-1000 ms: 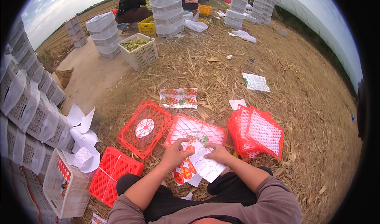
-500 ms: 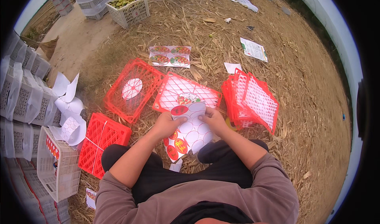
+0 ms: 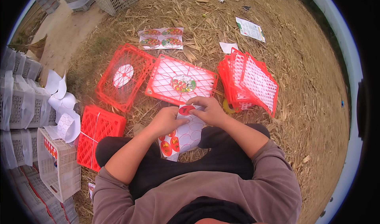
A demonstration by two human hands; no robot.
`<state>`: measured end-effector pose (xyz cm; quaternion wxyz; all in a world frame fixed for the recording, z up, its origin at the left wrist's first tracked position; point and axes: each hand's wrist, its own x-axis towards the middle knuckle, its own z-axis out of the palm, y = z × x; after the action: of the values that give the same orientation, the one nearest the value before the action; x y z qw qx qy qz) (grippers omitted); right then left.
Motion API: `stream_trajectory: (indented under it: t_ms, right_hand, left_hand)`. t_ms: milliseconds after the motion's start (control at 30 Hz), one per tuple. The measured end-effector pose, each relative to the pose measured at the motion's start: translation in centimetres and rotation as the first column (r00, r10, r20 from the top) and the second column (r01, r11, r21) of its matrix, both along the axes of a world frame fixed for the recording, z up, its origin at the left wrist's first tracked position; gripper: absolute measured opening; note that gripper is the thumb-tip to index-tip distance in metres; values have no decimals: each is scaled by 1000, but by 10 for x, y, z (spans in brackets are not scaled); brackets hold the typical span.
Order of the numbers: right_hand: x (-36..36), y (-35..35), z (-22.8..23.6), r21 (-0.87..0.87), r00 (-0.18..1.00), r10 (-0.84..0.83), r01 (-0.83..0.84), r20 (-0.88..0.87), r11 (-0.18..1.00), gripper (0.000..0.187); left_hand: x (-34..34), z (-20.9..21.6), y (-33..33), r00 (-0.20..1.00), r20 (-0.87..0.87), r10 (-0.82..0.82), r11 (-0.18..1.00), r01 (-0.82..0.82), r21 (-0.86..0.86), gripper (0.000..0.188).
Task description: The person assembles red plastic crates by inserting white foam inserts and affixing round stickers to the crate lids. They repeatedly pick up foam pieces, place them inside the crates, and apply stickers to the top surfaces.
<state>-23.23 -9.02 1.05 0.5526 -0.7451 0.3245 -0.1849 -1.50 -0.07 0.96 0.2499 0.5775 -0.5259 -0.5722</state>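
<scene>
A sheet of round stickers [image 3: 189, 133] is between my hands above my lap, mostly bare white rounds with a few red ones left along its left side. My left hand [image 3: 168, 123] pinches the sheet's left edge. At its top edge, the thumb and fingers of my right hand [image 3: 209, 111] are closed on a red round sticker [image 3: 185, 110]; I cannot tell whether it is peeled free. Just beyond lies a red plastic crate [image 3: 156, 79] with white lining under its lattice and an oval picture label [image 3: 183, 83] on top.
Another red crate [image 3: 109, 81] with a white oval stands left, and strapped red panels [image 3: 101, 135] lie nearer. Red crate pieces with white netting [image 3: 257, 81] lean at right. A label sheet [image 3: 161, 38] lies beyond, on straw-covered ground. White crates [image 3: 59, 164] line the left.
My right hand has moved to the sheet's top edge and onto the red sticker. The sheet has dropped slightly, uncovering the oval label on the crate. The view has shifted.
</scene>
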Motion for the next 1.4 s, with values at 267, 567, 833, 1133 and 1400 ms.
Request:
stream_trajectory:
  t_ms: [267, 567, 833, 1133, 1400]
  right_hand:
    - [-3, -19, -20, 155, 969, -107, 73, 224, 985, 36]
    - [1, -9, -3, -477, 994, 99, -66, 45, 876, 29]
    - [1, 0, -17, -262, 994, 74, -50, 80, 964, 19]
    - [1, -5, -32, 278, 989, -41, 0, 143, 961, 12]
    - [-20, -42, -39, 634, 981, -187, 183, -61, 752, 14]
  left_hand:
    - [0, -4, -2, 983, -144, 114, 993, -118, -24, 19]
    - [-2, -8, 5, 990, 101, 100, 898, -46, -438, 12]
    - [-5, -9, 12, 931, 346, 119, 842, 90, -531, 8]
    - [-5, -8, 14, 931, 356, 76, 873, 111, -476, 7]
    - [2, -2, 16, 923, 374, -86, 937, 202, -284, 19]
